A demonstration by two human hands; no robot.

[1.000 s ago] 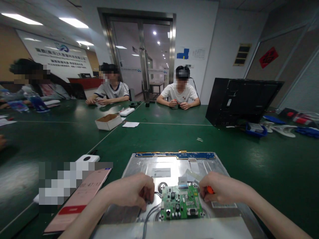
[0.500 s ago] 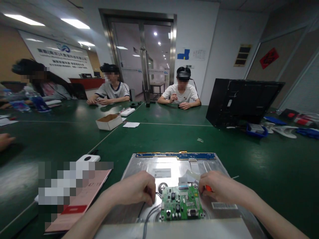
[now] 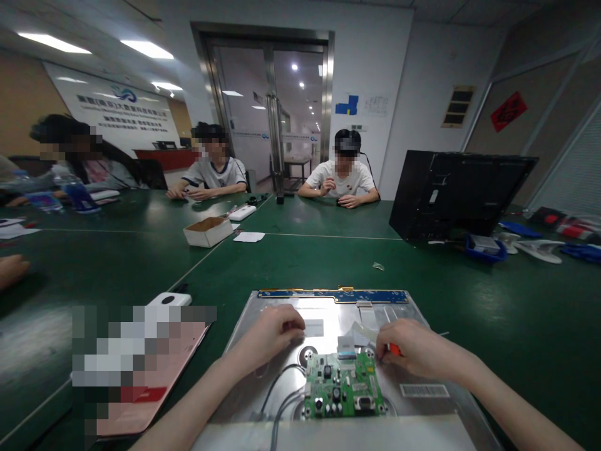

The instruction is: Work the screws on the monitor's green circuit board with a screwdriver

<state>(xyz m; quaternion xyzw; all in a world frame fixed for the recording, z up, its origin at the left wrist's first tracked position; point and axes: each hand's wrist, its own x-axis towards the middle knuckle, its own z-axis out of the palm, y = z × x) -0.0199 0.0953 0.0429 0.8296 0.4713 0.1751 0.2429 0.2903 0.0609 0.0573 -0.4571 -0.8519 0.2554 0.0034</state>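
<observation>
A silver metal display panel [image 3: 399, 369], its back facing up, lies on the table in front of me. On it sits a green circuit board [image 3: 345, 383], with black and grey cables [image 3: 277, 382] at its left side. My left hand [image 3: 277, 329] is over the panel's left part, fingers curled together and nothing visible in them. My right hand [image 3: 413, 347] is closed beside the board's upper right corner, around what appears to be a screwdriver [image 3: 394, 348]; its orange-red handle shows, and a thin shaft sticks out to the right. Fingertips are partly hidden.
A blue strip board [image 3: 300, 295] runs along the panel's far edge. Left lie a pink booklet [image 3: 173, 357] and a white device [image 3: 174, 299]. Farther off are a white box [image 3: 208, 232], a black monitor [image 3: 460, 194] and a blue tray [image 3: 486, 250]. Several people sit around the table.
My left hand has moved up and slightly right, away from the black cable, which now lies in a free arc. My right hand stays almost in place.
</observation>
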